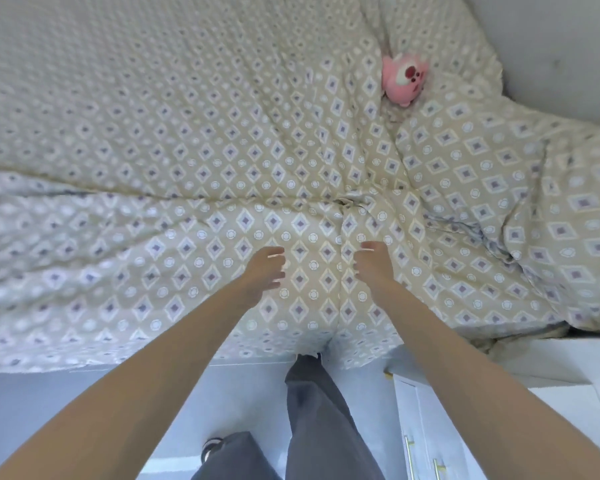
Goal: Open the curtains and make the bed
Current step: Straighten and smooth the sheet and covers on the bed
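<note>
1. Pink plush toy [404, 77] lies in the upper right of the frame, in a fold of bedding between the flat spread and a bunched mound.
2. White cabinet [440, 420] with metal bar handles stands at the lower right, just beside the bed's near edge; its top shows as a white surface at the right edge.
3. Pale floor [32, 410] runs along the bottom of the frame. The person's grey trouser legs [312, 410] stand on it, one leg close against the bed edge, a dark shoe [211, 446] showing at bottom centre.
4. Plain wall [561, 46] fills the upper right corner, behind the bedding.
5. Duvet [153, 140], beige with a diamond-and-circle print, covers most of the frame. Left and upper parts lie fairly flat; a long crease crosses at mid-height from the left edge to centre.
6. Right side is heaped and rumpled, with deep folds. The near edge hangs over the bedside at bottom centre.
7. Left hand [262, 271] reaches over the duvet at centre, fingers loosely curled and spread, gripping nothing.
8. Right hand [373, 266] just beside it, fingers likewise relaxed and curved, holding nothing. Whether either hand touches the cloth cannot be told.
</note>
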`<control>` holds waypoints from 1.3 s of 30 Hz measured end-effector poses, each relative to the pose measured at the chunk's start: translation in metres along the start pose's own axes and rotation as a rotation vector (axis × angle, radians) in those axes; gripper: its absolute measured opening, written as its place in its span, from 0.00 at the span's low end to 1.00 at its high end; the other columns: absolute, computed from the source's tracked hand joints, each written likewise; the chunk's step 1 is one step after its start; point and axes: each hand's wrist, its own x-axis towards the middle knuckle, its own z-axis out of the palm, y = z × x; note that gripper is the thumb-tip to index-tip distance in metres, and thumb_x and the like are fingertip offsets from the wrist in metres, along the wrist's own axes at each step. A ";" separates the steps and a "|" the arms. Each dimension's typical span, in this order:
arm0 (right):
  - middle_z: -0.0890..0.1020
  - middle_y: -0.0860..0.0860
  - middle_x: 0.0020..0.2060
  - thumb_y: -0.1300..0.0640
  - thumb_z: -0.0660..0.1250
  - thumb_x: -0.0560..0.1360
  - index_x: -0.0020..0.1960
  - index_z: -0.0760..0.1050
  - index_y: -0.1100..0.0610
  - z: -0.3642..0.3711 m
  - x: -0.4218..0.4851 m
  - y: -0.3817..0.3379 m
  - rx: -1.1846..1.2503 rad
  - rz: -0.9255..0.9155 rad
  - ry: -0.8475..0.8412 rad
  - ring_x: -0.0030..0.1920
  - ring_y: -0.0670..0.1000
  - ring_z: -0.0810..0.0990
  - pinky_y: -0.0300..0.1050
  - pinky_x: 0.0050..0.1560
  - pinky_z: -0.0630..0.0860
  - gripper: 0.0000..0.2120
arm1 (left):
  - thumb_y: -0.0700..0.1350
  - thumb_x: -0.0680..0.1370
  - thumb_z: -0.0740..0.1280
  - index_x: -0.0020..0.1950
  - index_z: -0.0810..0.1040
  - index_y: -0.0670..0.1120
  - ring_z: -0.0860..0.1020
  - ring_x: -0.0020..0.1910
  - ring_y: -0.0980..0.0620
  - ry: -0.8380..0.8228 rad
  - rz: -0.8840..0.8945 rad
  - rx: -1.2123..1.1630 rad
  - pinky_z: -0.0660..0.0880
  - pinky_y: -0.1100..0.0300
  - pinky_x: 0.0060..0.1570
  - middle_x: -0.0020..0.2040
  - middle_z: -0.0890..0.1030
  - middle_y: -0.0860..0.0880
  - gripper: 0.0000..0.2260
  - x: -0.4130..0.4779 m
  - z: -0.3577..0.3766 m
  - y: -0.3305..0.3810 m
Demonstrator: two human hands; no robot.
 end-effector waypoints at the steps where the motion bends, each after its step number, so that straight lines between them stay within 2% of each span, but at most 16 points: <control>1: 0.76 0.53 0.46 0.63 0.59 0.75 0.61 0.67 0.53 0.017 -0.019 -0.017 -0.006 -0.044 -0.036 0.43 0.54 0.76 0.53 0.52 0.76 0.15 | 0.41 0.81 0.60 0.68 0.70 0.46 0.76 0.46 0.50 0.036 0.043 -0.022 0.75 0.58 0.47 0.53 0.75 0.48 0.15 -0.016 -0.031 0.005; 5: 0.74 0.52 0.40 0.65 0.59 0.76 0.64 0.66 0.55 0.076 -0.093 -0.074 0.008 -0.173 -0.161 0.45 0.55 0.74 0.49 0.47 0.72 0.17 | 0.42 0.81 0.60 0.68 0.71 0.48 0.77 0.53 0.47 0.170 0.168 -0.096 0.75 0.55 0.54 0.62 0.75 0.47 0.15 -0.074 -0.139 0.018; 9: 0.72 0.50 0.41 0.64 0.58 0.78 0.67 0.62 0.54 0.148 -0.181 -0.124 -0.020 -0.320 -0.254 0.46 0.53 0.75 0.49 0.51 0.75 0.19 | 0.42 0.81 0.60 0.68 0.71 0.48 0.77 0.55 0.47 0.287 0.299 -0.162 0.75 0.54 0.54 0.63 0.75 0.47 0.15 -0.150 -0.249 0.014; 13: 0.73 0.51 0.47 0.64 0.58 0.78 0.69 0.61 0.54 0.227 -0.257 -0.166 -0.081 -0.399 -0.374 0.48 0.53 0.76 0.48 0.51 0.76 0.21 | 0.42 0.81 0.60 0.67 0.71 0.49 0.77 0.57 0.47 0.434 0.362 -0.220 0.75 0.55 0.54 0.64 0.75 0.48 0.14 -0.220 -0.350 0.003; 17: 0.74 0.53 0.53 0.63 0.58 0.78 0.68 0.62 0.55 0.314 -0.339 -0.211 -0.138 -0.505 -0.498 0.48 0.52 0.77 0.48 0.54 0.76 0.19 | 0.42 0.80 0.61 0.66 0.73 0.50 0.78 0.55 0.48 0.586 0.426 -0.332 0.77 0.57 0.50 0.63 0.76 0.48 0.14 -0.281 -0.446 -0.012; 20: 0.74 0.52 0.52 0.63 0.59 0.78 0.67 0.62 0.55 0.373 -0.384 -0.237 -0.186 -0.583 -0.586 0.47 0.51 0.78 0.48 0.53 0.76 0.19 | 0.42 0.81 0.60 0.66 0.72 0.49 0.78 0.54 0.48 0.652 0.457 -0.412 0.76 0.59 0.51 0.63 0.76 0.48 0.14 -0.311 -0.502 -0.019; 23: 0.74 0.50 0.49 0.62 0.59 0.78 0.65 0.63 0.54 0.434 -0.418 -0.264 -0.230 -0.656 -0.658 0.49 0.52 0.78 0.49 0.54 0.77 0.17 | 0.42 0.81 0.60 0.68 0.71 0.48 0.77 0.54 0.48 0.705 0.475 -0.461 0.76 0.55 0.55 0.61 0.76 0.49 0.15 -0.326 -0.559 -0.022; 26: 0.74 0.48 0.46 0.62 0.58 0.78 0.63 0.63 0.52 0.495 -0.444 -0.290 -0.270 -0.746 -0.735 0.48 0.52 0.78 0.48 0.53 0.77 0.15 | 0.41 0.81 0.59 0.68 0.70 0.49 0.76 0.54 0.48 0.766 0.490 -0.484 0.76 0.57 0.52 0.59 0.75 0.48 0.16 -0.329 -0.615 -0.015; 30: 0.75 0.50 0.48 0.61 0.60 0.77 0.61 0.65 0.52 0.569 -0.477 -0.326 -0.247 -0.756 -0.835 0.46 0.51 0.78 0.46 0.48 0.77 0.14 | 0.41 0.81 0.59 0.70 0.68 0.48 0.76 0.54 0.48 0.837 0.505 -0.525 0.74 0.53 0.57 0.59 0.73 0.48 0.17 -0.333 -0.686 0.002; 33: 0.74 0.49 0.47 0.61 0.60 0.78 0.61 0.65 0.53 0.617 -0.500 -0.353 -0.242 -0.773 -0.901 0.44 0.50 0.79 0.47 0.48 0.77 0.13 | 0.42 0.81 0.60 0.69 0.68 0.48 0.77 0.56 0.47 0.847 0.539 -0.526 0.75 0.54 0.57 0.62 0.75 0.47 0.16 -0.339 -0.738 0.012; 36: 0.74 0.48 0.46 0.62 0.60 0.79 0.62 0.65 0.54 0.673 -0.529 -0.378 -0.240 -0.793 -0.940 0.42 0.50 0.79 0.42 0.42 0.77 0.13 | 0.42 0.81 0.60 0.67 0.70 0.49 0.78 0.56 0.48 0.871 0.569 -0.539 0.76 0.55 0.57 0.62 0.77 0.48 0.15 -0.348 -0.799 0.018; 39: 0.74 0.48 0.45 0.63 0.59 0.79 0.61 0.66 0.55 0.731 -0.557 -0.394 -0.252 -0.806 -0.950 0.44 0.51 0.78 0.43 0.45 0.78 0.12 | 0.43 0.81 0.61 0.67 0.70 0.49 0.79 0.56 0.48 0.863 0.584 -0.549 0.76 0.56 0.56 0.60 0.78 0.49 0.14 -0.351 -0.860 0.015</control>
